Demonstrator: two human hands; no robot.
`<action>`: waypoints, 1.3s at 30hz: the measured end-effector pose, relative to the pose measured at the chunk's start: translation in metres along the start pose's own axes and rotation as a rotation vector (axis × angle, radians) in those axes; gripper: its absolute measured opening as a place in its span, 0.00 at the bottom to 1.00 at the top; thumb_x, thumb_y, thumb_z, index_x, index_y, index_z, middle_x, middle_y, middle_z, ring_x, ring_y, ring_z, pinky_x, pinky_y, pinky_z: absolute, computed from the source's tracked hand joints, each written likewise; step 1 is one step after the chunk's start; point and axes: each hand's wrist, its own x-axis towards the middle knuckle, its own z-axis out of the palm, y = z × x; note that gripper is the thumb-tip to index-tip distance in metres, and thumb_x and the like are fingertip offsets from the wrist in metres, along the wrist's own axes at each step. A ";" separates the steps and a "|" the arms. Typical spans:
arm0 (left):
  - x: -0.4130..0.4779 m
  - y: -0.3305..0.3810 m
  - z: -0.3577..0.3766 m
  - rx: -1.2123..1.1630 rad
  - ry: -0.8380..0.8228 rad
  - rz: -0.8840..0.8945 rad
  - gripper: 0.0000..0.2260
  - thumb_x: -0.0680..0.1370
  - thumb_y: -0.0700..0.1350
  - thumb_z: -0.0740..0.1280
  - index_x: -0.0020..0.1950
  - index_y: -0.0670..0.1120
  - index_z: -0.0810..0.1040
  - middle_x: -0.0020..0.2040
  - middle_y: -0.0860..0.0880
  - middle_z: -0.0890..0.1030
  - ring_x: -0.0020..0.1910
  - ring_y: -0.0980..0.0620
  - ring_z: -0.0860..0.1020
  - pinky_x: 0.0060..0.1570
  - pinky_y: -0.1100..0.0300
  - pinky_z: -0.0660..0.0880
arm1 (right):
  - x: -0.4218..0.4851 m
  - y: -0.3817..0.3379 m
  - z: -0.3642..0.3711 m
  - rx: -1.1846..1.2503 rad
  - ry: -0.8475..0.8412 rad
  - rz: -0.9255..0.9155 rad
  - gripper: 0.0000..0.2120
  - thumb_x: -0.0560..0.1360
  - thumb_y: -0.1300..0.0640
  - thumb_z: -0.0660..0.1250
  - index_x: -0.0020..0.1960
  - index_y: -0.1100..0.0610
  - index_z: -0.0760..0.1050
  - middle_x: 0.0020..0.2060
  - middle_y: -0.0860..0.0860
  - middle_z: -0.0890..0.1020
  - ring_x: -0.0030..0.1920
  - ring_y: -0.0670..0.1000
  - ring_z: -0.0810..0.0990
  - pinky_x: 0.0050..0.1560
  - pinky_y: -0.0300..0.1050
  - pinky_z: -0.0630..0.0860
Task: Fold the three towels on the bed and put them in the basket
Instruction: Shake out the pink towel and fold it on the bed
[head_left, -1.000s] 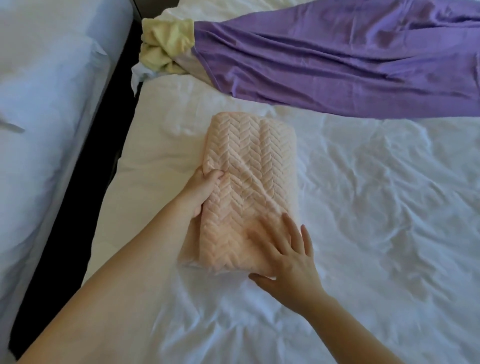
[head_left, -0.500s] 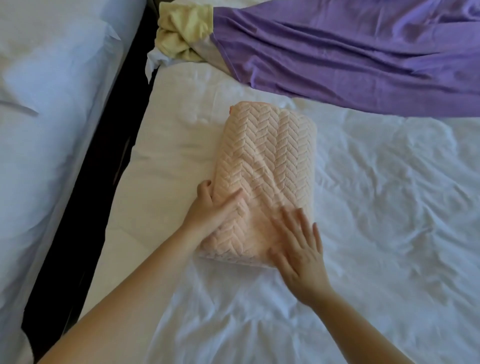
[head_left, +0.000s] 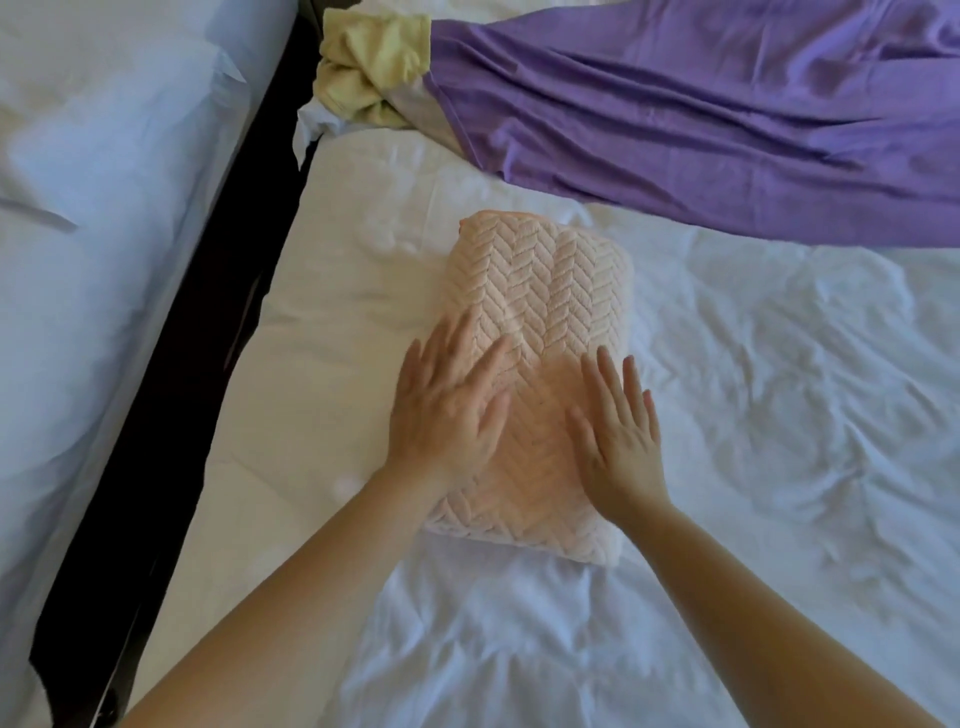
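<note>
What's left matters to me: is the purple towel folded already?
No, the purple towel lies spread out and rumpled across the bed.

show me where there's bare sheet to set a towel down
Widest bare sheet: right of the pink towel, below the purple towel. Narrower strip left of it, toward the bed edge. Crowded far end: purple towel, yellow towel.

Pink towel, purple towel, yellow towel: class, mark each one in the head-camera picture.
pink towel (head_left: 545, 291), head view, on its ribbed top.
purple towel (head_left: 701, 114), head view, on its spread middle.
yellow towel (head_left: 369, 67), head view, on its crumpled middle.
</note>
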 end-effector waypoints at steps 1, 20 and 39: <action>0.007 0.003 0.008 0.048 -0.081 -0.012 0.26 0.80 0.59 0.50 0.77 0.55 0.57 0.79 0.48 0.50 0.78 0.47 0.49 0.75 0.48 0.45 | 0.012 0.001 0.004 -0.038 -0.027 0.005 0.28 0.79 0.38 0.37 0.76 0.43 0.37 0.75 0.40 0.38 0.73 0.41 0.31 0.74 0.48 0.35; 0.111 -0.030 0.083 0.125 -0.220 -0.089 0.25 0.81 0.58 0.45 0.78 0.56 0.49 0.79 0.56 0.48 0.78 0.53 0.44 0.75 0.50 0.43 | 0.144 0.033 0.023 -0.155 -0.066 0.061 0.28 0.78 0.38 0.37 0.76 0.42 0.36 0.76 0.41 0.38 0.75 0.45 0.33 0.75 0.48 0.37; 0.033 -0.035 0.058 -0.344 -0.137 -0.388 0.38 0.72 0.70 0.56 0.78 0.56 0.51 0.78 0.47 0.57 0.76 0.50 0.55 0.70 0.56 0.58 | 0.054 0.045 0.028 0.368 -0.092 0.337 0.32 0.73 0.31 0.50 0.74 0.34 0.42 0.76 0.40 0.46 0.76 0.47 0.48 0.75 0.52 0.49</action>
